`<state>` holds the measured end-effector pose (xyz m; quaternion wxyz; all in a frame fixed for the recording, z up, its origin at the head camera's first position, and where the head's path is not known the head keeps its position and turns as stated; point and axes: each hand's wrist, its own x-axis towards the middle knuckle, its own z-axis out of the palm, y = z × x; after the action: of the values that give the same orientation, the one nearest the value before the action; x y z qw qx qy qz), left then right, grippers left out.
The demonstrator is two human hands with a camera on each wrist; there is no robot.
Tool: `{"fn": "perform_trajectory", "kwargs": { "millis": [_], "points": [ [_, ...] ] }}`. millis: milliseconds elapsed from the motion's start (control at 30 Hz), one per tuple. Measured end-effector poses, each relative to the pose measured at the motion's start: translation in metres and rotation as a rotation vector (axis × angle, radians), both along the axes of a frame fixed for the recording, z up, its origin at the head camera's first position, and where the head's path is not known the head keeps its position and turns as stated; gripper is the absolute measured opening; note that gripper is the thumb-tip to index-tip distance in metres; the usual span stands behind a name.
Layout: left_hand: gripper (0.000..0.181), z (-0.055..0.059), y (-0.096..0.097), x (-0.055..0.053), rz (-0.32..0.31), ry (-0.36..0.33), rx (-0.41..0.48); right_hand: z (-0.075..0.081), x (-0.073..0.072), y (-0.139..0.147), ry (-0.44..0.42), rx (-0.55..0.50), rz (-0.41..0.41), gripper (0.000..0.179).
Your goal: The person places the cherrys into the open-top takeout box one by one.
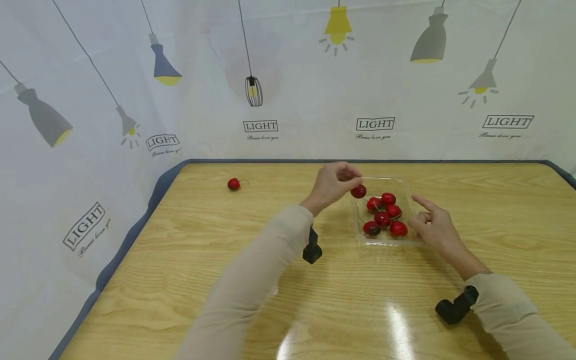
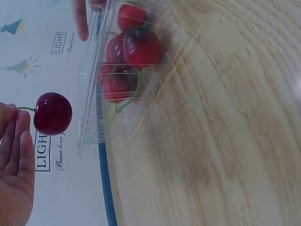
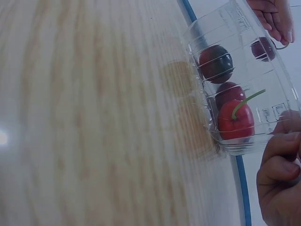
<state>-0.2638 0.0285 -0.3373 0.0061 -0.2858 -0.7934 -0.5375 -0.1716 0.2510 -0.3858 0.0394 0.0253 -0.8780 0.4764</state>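
My left hand (image 1: 335, 184) pinches a dark red cherry (image 2: 52, 113) by its green stem. The fruit hangs above the left rim of a clear plastic container (image 1: 361, 239), apart from the other fruit. Inside the container lie several red cherries (image 1: 382, 218), some with green stems showing. At the container's right side, my right hand (image 1: 434, 225) holds the rim with thumb and curled fingers, its index finger stretched out. The right wrist view shows those curled fingers (image 3: 277, 162) against the container's edge; the exact contact is partly hidden.
A single cherry (image 1: 233, 184) with a stem lies on the wooden table (image 1: 189, 260) at the far left. Behind the table hangs a white curtain (image 1: 306, 100) printed with lamps. Dark wrist cameras (image 1: 312, 247) are worn at both sleeves.
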Motion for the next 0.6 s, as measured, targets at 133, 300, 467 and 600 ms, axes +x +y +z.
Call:
{"fn": "perform_trajectory", "kwargs": {
  "millis": [133,300,467,600],
  "points": [
    [0.008,-0.004,0.003,0.000,0.000,-0.010,0.002,-0.001,0.000,0.000,0.002,-0.001,0.000,0.058],
    [0.007,-0.010,0.007,0.002,0.010,-0.031,-0.010,-0.002,0.000,0.000,0.010,-0.017,0.006,0.059],
    [0.008,-0.013,0.012,0.005,0.004,-0.049,-0.009,-0.001,0.001,-0.001,0.009,-0.023,0.006,0.059],
    [0.009,-0.013,0.017,0.007,-0.007,-0.057,-0.030,0.000,0.000,-0.001,-0.004,-0.009,-0.004,0.059]
  ]
}}
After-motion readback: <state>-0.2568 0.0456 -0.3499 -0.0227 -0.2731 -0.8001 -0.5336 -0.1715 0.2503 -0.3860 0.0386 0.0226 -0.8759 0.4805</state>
